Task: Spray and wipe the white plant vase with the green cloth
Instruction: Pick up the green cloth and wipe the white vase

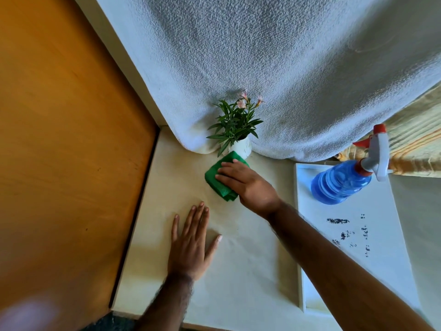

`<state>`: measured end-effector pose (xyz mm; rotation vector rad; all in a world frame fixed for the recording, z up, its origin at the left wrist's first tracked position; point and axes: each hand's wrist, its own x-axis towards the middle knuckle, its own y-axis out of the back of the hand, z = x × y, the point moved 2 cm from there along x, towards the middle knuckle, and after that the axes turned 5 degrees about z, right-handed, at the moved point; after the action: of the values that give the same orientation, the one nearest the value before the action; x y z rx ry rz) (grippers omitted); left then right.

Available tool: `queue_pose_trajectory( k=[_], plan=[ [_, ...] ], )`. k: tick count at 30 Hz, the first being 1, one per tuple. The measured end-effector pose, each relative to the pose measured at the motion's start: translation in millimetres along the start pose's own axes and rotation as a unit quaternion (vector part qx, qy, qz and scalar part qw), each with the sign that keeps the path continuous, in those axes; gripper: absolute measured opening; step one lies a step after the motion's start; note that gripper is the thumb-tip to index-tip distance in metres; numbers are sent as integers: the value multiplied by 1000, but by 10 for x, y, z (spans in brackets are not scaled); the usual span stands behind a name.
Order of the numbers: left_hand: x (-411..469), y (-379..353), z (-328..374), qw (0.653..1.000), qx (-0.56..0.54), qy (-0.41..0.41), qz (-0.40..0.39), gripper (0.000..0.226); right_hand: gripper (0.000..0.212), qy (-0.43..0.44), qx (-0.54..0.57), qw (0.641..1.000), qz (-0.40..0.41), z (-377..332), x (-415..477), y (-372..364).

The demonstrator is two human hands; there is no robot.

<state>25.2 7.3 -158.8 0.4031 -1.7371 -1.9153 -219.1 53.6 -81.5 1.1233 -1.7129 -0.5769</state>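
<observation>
A small white vase with a green leafy plant and pink flowers stands at the back of the cream counter, against the textured wall. Just in front of it lies the folded green cloth. My right hand rests on top of the cloth, fingers laid over it, and the cloth's far edge touches the base of the vase. My left hand lies flat on the counter nearer to me, fingers spread, holding nothing. A blue spray bottle with a white and red trigger head stands to the right.
The spray bottle stands on a white tray with dark specks, at the counter's right. A brown wooden panel fills the left side. A striped yellow fabric hangs at the far right behind the bottle.
</observation>
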Motion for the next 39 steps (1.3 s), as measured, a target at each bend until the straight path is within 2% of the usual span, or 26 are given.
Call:
queue_pose_trajectory(
  k=[3,9,13,23,25,27,31,33,36,39],
  plan=[
    [-1,1,5,1000,1,2,-1,82,48,-9,-32,999,30,87,52,96],
    [6,9,12,1000,6,3,-4,81,42,-35,-23,999,0,198,-20,23],
    [4,20,22,1000,3,3,4,82,48,-69,-8,997,-12,180,-85,-79],
    [1,10,21,1000,1,6,4,82,62,-271,48,960,-56,79,63,3],
    [14,16,27,1000,4,10,-3,83,58,-340,46,935,-86,83,231,62],
    [13,30,31,1000,3,9,-4,82,45,-381,20,912,-147,66,369,104],
    [20,37,15,1000,-4,10,-4,82,28,-329,-38,916,-225,-106,356,251],
    [11,47,18,1000,-9,10,-8,82,29,-287,-49,936,-198,-232,139,380],
    [21,73,29,1000,-12,12,-19,81,52,-244,-42,967,-67,-374,-319,641],
    [17,103,36,1000,-14,13,-24,80,67,-243,-85,966,10,-436,-851,867]
  ],
)
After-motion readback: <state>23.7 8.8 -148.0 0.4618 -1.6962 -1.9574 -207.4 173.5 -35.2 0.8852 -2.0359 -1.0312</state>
